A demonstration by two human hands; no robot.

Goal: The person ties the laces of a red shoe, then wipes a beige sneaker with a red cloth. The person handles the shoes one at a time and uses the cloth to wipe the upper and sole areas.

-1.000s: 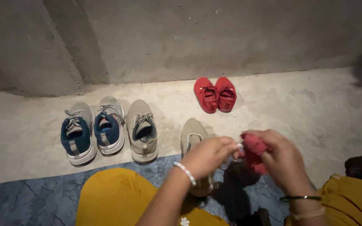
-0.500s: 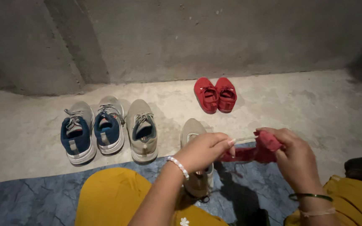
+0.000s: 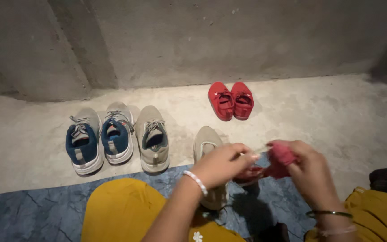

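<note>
Both grips are closed on a crumpled red cloth [image 3: 279, 157]: my right hand [image 3: 311, 172] bunches it, my left hand [image 3: 222, 163] pinches its other end, above 1 beige sneaker [image 3: 205, 142]. Farther off I see 3 grey sneakers [image 3: 118, 138], then 2 small red shoes [image 3: 230, 100] near the concrete wall [image 3: 202, 40].

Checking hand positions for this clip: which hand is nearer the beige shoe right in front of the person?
Left. The left hand overlaps the beige shoe in view, just above it. The right hand is farther to the right, holding the red cloth.
</note>
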